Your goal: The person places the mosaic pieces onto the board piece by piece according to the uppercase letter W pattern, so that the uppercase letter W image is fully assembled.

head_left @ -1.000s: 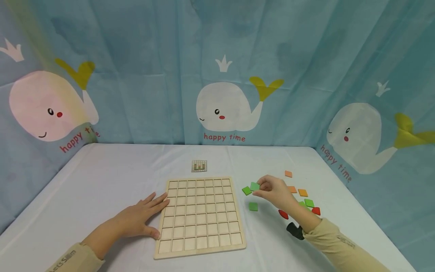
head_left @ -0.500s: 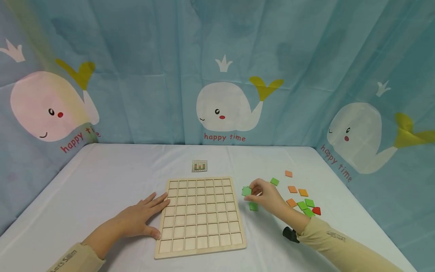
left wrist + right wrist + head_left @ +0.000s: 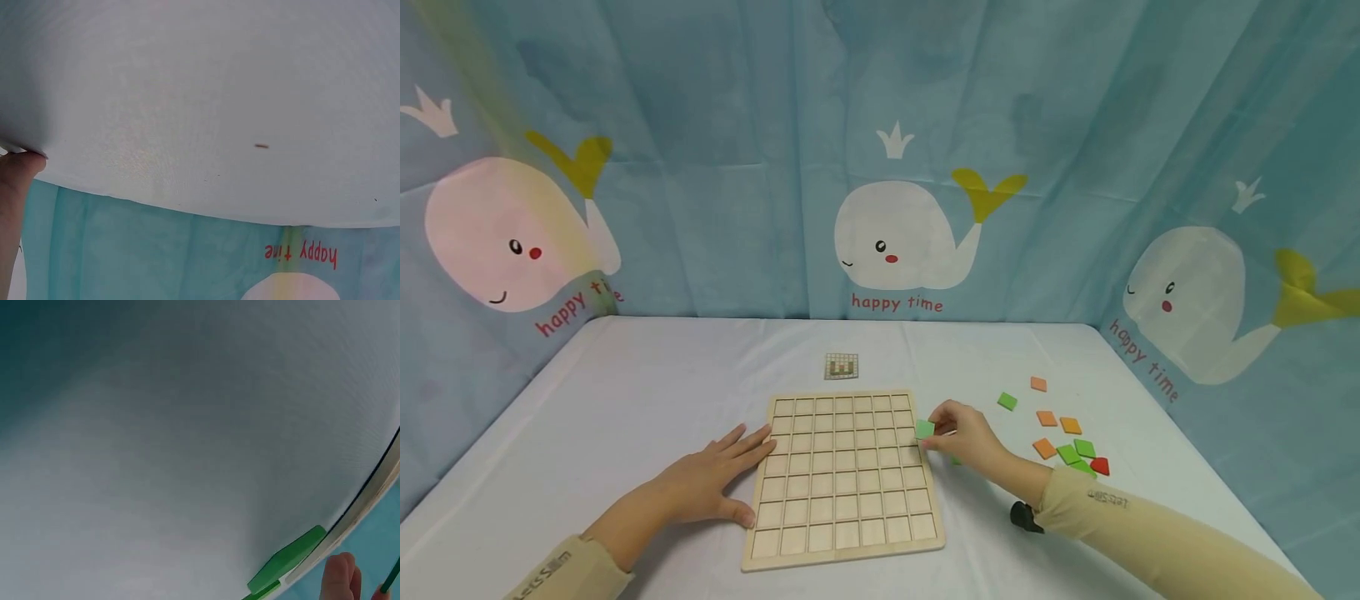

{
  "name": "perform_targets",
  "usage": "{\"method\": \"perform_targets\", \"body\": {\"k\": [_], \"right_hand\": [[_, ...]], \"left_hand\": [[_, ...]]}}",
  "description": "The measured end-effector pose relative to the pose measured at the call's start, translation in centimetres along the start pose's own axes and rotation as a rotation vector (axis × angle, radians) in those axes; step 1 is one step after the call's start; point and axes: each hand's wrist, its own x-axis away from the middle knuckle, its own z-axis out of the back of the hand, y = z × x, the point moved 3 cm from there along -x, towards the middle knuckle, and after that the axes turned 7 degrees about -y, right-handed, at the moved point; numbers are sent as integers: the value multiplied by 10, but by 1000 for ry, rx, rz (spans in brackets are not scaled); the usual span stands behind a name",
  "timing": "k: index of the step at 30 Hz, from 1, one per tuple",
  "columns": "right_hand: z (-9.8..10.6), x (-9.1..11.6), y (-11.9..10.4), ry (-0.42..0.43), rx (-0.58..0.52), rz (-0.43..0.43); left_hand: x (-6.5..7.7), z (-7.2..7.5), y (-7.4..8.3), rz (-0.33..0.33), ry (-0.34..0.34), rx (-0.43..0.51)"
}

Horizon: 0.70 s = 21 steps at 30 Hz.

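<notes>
Green tile (image 3: pixel 924 429): pinched near one edge by the right hand (image 3: pixel 967 439), at the right rim of the wooden board (image 3: pixel 846 507); whether the rim is touched cannot be told
Left hand (image 3: pixel 715 479): laid spread, fingers straight, at the board's left rim; nothing is gripped
Tile handling: judged light, stiff, slightly slick, hardly fragile; best held by opposite edges
Right wrist view: two loose green tiles (image 3: pixel 287 559) are shown beside the rim; from the head, only a green sliver is seen past the hand
</notes>
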Motion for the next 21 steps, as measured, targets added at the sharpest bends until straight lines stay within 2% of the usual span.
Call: {"method": "perform_targets", "body": {"k": [3,8,11,21], "right_hand": [[-4,-4,-1,-19,-40,-22],[-8,-11,-4,-88,-196,-56],[-11,-16,-4,-119,-255,-89],[-18,-28,-5,-134,-309,-151]], "left_hand": [[-1,0,0,-7,4,-3],[0,1,0,-12,9,-4],[0,2,2,-13,7,2],[1,2,2,6,-3,6]]}}
